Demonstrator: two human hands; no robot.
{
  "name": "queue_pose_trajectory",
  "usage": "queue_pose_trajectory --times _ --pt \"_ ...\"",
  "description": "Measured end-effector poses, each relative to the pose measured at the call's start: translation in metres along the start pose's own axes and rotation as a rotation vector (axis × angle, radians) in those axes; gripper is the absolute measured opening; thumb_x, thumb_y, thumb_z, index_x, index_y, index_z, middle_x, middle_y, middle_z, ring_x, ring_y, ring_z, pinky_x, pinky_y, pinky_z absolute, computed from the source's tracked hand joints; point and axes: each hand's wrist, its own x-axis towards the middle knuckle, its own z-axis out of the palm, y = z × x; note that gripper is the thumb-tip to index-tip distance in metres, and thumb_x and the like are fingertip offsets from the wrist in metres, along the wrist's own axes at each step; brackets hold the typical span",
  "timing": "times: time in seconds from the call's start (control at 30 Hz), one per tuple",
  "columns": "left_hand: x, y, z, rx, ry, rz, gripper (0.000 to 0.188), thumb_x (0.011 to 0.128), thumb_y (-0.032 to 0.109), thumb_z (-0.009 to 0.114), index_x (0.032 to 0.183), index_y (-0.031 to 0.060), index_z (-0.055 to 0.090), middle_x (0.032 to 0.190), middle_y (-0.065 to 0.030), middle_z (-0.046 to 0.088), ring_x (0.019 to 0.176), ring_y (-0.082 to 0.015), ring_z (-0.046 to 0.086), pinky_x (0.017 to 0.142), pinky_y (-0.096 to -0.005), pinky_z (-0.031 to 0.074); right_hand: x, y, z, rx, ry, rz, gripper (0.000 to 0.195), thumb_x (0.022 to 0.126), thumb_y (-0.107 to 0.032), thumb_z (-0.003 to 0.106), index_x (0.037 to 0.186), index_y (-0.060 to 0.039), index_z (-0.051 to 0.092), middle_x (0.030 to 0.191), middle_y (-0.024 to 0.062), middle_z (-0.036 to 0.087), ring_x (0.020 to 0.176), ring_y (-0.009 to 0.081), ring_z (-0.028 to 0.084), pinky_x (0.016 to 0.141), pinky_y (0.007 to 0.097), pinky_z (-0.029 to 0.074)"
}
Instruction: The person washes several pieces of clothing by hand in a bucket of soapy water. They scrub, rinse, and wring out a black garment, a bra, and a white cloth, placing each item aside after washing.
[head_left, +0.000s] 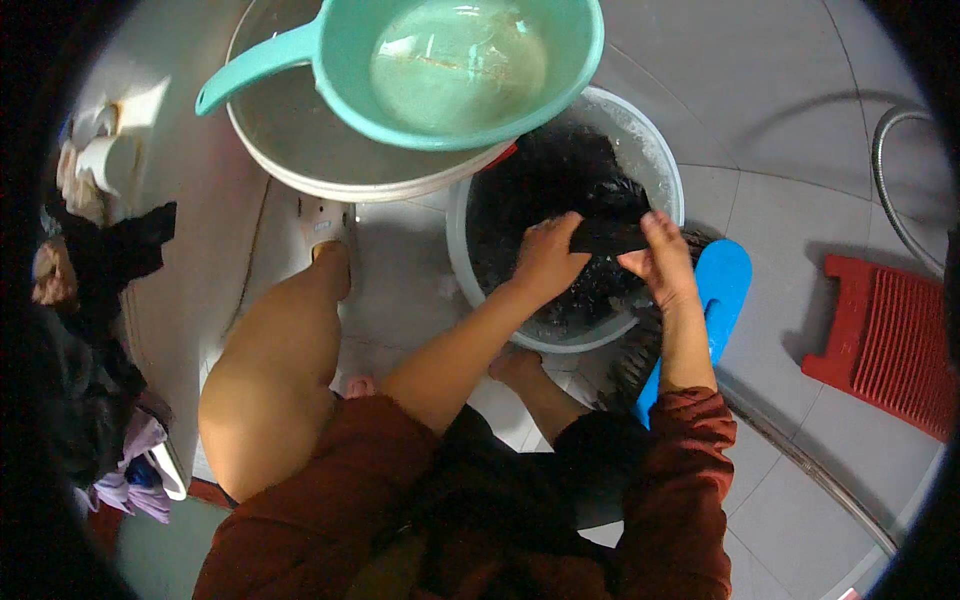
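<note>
Both hands are over a round pale plastic basin (459, 247) on the tiled floor. My left hand (550, 251) grips one end of a stretched fold of black cloth (609, 235). The other end of that fold is pinched between the thumb and fingers of my right hand (664, 259). More of the wet black cloth lies below in dark water, with suds along the basin's inner wall. A small red item (504, 155) shows at the basin's upper left edge. How much cloth is under the water is hidden.
A mint-green dipper (259, 66) with liquid in it rests over a larger white tub (300, 180). To the right are a blue-headed floor brush (724, 281), its metal pole (810, 465), a red washboard (855, 337) and a metal hose (885, 180). Clothes (82, 390) hang at left.
</note>
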Motion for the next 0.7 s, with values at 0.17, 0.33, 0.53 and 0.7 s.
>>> queue_pose_trajectory --times 0.17,0.33,0.53,0.7 --pt "-0.001 0.025 -0.007 0.161 -0.112 0.329 0.035 0.058 0.018 0.064 0.089 0.0062 0.054 0.084 -0.0149 0.057 0.08 -0.0343 0.053 0.072 -0.0419 0.04 -0.062 -0.001 0.011 -1.078 -0.237 -0.763 0.072 0.065 -0.007 0.065 0.128 -0.0061 0.03 0.129 0.0185 0.032 0.109 0.0317 0.045 0.091 0.033 0.037" --pt "-0.008 0.099 -0.019 -0.108 -0.122 0.423 0.049 0.055 0.02 0.064 0.101 0.0084 0.049 0.091 -0.0159 0.055 0.089 -0.0337 0.05 0.078 -0.0424 0.037 -0.073 0.002 0.011 -0.764 0.21 -1.029 0.056 0.058 -0.007 0.066 0.11 -0.0068 0.047 0.098 0.011 0.057 0.091 0.0252 0.056 0.083 0.0327 0.043" --pt "0.01 -0.005 -0.01 0.282 0.01 0.013 0.065 0.061 0.024 0.066 0.12 0.0129 0.04 0.111 -0.0164 0.048 0.107 -0.0356 0.041 0.092 -0.0453 0.029 0.002 0.071 0.054 -0.844 0.222 -0.758 0.077 0.068 0.001 0.058 0.133 -0.005 0.018 0.113 0.0194 0.047 0.102 0.0354 0.045 0.085 0.0422 0.038" --pt "-0.016 -0.075 -0.005 0.494 -0.309 -0.333 0.071 0.075 0.03 0.057 0.134 0.0158 0.021 0.134 -0.0258 0.02 0.124 -0.0423 0.019 0.1 -0.0493 0.02 0.056 0.194 0.098 -1.617 0.313 -0.435 0.084 0.067 -0.026 0.065 0.135 -0.0083 0.02 0.103 0.0142 0.053 0.094 0.0299 0.05 0.076 0.0504 0.041"
